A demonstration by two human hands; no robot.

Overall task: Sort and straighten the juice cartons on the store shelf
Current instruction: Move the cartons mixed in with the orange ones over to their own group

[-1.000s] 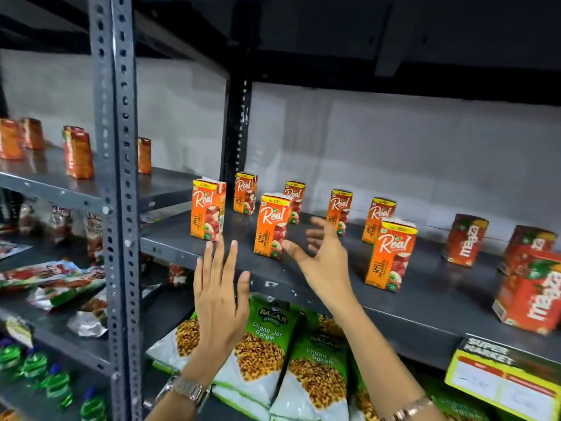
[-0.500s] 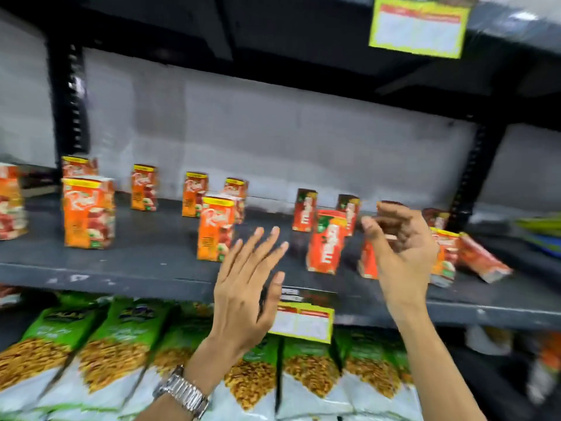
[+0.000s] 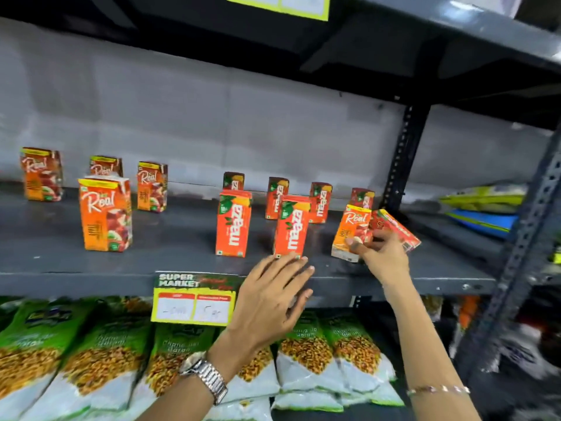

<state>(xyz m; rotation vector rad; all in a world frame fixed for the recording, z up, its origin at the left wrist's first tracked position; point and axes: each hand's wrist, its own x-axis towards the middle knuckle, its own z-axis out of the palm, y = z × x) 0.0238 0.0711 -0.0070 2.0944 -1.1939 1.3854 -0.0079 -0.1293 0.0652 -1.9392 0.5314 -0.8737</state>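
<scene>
On the grey shelf [image 3: 170,262] stand several orange Real cartons at the left, the nearest one [image 3: 104,212] in front. Red Maaza cartons fill the middle: two in front [image 3: 233,227] [image 3: 292,229], several behind. At the right my right hand [image 3: 383,253] grips a stray Real carton [image 3: 349,230], which leans slightly left. Just right of it a red carton [image 3: 397,230] lies tipped over, touching my fingers. My left hand [image 3: 271,302] hovers open in front of the shelf edge, below the second Maaza carton.
A Super Market price tag [image 3: 194,299] hangs from the shelf edge. Green snack bags [image 3: 115,354] fill the shelf below. A perforated upright [image 3: 400,156] ends the bay at the right; beyond it lie yellow and blue packs [image 3: 482,208]. Another shelf [image 3: 425,19] runs overhead.
My view has swung right along the shelf from the Real cartons to the Maaza ones. My right hand has reached the far-right Real carton and closed on it; the left hand stays open.
</scene>
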